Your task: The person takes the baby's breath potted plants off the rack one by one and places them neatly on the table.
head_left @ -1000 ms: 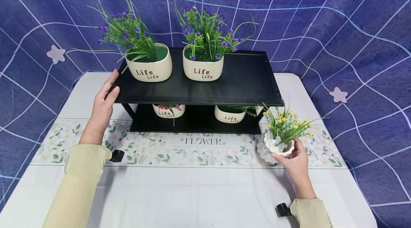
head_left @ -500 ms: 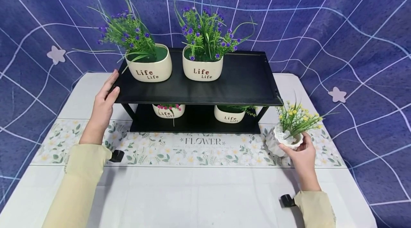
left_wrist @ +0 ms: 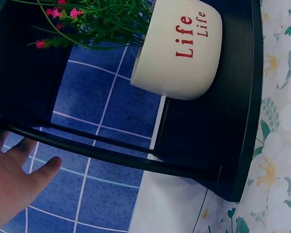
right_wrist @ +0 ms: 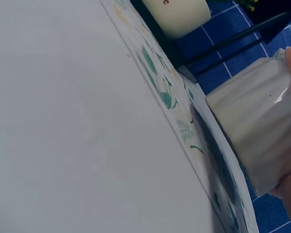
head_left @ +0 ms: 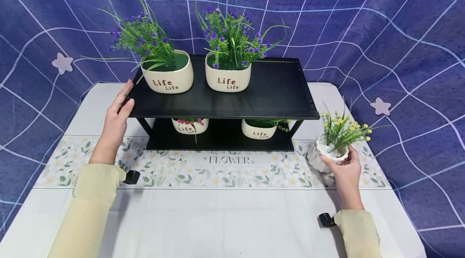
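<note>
My right hand [head_left: 346, 173] grips a white ribbed flowerpot [head_left: 319, 157] with yellow artificial flowers [head_left: 341, 129], to the right of a black two-tier shelf [head_left: 279, 88]. In the right wrist view the flowerpot [right_wrist: 262, 121] appears held just above the table, its shadow beneath. My left hand [head_left: 116, 122] rests at the left end of the upper tier, fingers fairly straight. The left wrist view shows that hand [left_wrist: 19, 179] beside the shelf's end bar. Two cream pots with purple flowers, a left one [head_left: 168, 78] and a middle one [head_left: 228, 78], stand on top.
On the lower tier stand a cream pot with pink flowers [head_left: 190, 126] and another cream pot [head_left: 258, 131] with greenery. A floral runner [head_left: 218, 175] crosses the white tablecloth [head_left: 218, 221]. Behind hangs a blue curtain [head_left: 327, 19] with pale lines.
My right hand has carried the white flowerpot to the right and slightly away from me, beyond the shelf's right end. My left hand has kept its place on the shelf.
</note>
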A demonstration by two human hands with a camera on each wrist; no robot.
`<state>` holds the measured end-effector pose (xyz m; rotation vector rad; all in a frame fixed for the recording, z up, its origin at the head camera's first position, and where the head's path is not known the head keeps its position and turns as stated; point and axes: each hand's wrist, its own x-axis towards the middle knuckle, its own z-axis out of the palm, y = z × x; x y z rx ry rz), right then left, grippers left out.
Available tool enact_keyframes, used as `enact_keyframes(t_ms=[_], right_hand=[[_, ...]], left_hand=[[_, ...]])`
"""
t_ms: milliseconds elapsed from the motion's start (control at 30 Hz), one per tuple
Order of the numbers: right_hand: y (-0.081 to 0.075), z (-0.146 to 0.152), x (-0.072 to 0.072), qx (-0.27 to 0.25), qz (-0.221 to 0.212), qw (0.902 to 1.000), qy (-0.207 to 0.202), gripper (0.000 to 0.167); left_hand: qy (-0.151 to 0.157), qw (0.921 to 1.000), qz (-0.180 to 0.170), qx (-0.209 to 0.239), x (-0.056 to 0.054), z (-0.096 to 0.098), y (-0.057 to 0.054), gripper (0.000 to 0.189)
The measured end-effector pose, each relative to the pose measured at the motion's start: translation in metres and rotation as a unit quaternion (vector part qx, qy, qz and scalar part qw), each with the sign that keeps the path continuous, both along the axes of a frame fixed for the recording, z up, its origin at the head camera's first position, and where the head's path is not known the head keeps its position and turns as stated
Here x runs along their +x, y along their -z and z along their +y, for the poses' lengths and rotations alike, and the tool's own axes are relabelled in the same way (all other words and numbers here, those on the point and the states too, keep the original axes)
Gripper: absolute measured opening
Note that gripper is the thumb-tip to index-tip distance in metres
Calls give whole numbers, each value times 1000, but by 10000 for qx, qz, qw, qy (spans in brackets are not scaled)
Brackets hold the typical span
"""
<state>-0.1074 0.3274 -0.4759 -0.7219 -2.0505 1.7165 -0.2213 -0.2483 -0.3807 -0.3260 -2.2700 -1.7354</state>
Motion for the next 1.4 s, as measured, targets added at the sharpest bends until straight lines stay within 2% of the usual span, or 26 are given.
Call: enact_keyframes(t_ms=[167,567,833,1133,1267,1400], right_hand=[[0,1,-10,19,-99,9999,137,91],[0,4,-31,-385,158,9991,77,94],[7,7,-33,-358,170,9992,104,93],[9,11,-32,-451,70,9989,90,93],[8,12,-29,-165,-288,9994,13,94],[7,12,-28,180,-606,9976,-269,96]], left_hand=[[47,10000,-19,34,0,1,-1,52],[-62,9995,-30,-320,-4,4,-2,52],[-73,9993,-135,-349,-5,3,1,52],[-103,9992,-53,-392,-6,3,1,51],[-78,9997,-28,-240,-5,2,1,51],[-129,9999,4,-55,-2,0,1,50]])
